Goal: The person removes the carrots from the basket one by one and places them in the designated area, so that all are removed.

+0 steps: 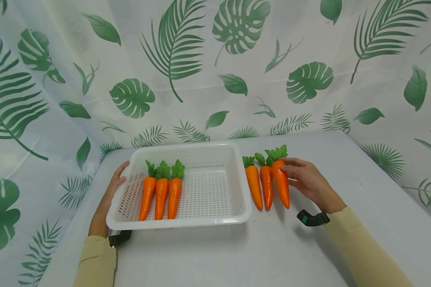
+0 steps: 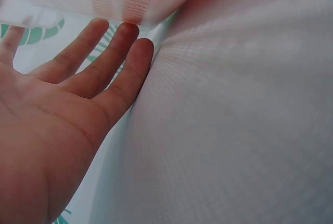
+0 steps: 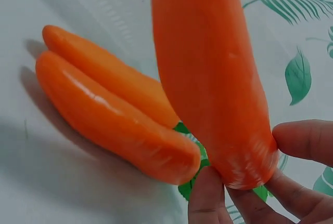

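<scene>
A white perforated basket point(image 1: 179, 224) stands in the middle of the table with three orange carrots point(image 1: 161, 191) lying side by side in its left half. My left hand point(image 1: 111, 191) rests against the basket's left wall, and in the left wrist view its straight fingers point(image 2: 104, 63) touch the basket's side point(image 2: 234, 130). Right of the basket lie two more carrots point(image 1: 260, 186). My right hand point(image 1: 289, 171) pinches the leafy thick end of a third carrot point(image 1: 281, 185) beside them. In the right wrist view my right hand point(image 3: 255, 174) holds that carrot point(image 3: 208, 68), with the other two carrots point(image 3: 114, 115) behind it.
The table point(image 1: 219, 259) is covered in white cloth, and a leaf-print curtain point(image 1: 215, 71) closes in the back and both sides. A black camera mount point(image 1: 312, 218) sits at my right wrist. The basket's right half holds nothing.
</scene>
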Tool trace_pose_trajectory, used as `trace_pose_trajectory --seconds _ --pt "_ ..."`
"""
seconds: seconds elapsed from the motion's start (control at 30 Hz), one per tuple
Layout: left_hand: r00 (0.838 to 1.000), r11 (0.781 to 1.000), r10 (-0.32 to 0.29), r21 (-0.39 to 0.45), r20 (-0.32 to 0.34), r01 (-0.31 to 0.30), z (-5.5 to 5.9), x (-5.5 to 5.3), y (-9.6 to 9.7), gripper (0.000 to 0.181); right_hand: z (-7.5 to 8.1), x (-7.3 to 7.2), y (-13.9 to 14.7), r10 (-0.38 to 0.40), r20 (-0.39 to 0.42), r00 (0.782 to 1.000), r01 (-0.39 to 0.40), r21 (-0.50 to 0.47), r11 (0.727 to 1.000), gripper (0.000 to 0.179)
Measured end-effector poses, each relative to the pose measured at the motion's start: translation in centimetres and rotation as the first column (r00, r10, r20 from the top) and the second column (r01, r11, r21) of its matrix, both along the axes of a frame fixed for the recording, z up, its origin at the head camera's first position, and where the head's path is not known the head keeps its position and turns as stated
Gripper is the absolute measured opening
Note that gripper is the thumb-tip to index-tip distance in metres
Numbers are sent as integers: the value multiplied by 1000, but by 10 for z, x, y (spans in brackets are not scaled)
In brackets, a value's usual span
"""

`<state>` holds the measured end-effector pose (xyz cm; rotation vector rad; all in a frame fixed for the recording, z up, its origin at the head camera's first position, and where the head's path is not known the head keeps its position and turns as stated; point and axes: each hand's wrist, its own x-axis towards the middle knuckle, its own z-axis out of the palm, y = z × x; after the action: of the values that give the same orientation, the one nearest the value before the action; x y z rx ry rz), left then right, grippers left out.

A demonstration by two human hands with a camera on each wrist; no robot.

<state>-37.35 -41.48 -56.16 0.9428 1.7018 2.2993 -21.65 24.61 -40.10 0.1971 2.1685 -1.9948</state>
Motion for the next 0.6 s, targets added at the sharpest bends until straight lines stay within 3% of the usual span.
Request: trace_pose_trajectory --seconds 0.13,0.27,0.5,0.6 --pt "999 999 31 -36 14 -31 1 2 1 55 -6 2 3 -6 5 1000 6 27 1000 65" --pt "1000 999 17 -39 7 -16 3 6 3 53 -11 2 6 -9 10 1000 9 39 999 66" --pt "994 991 111 -74 15 -109 1 9 6 55 -15 0 7 -13 11 1000 13 53 999 66" --pt "993 992 114 -63 18 -113 -1 8 4 60 -15 -2 6 -26 27 999 25 56 998 67"
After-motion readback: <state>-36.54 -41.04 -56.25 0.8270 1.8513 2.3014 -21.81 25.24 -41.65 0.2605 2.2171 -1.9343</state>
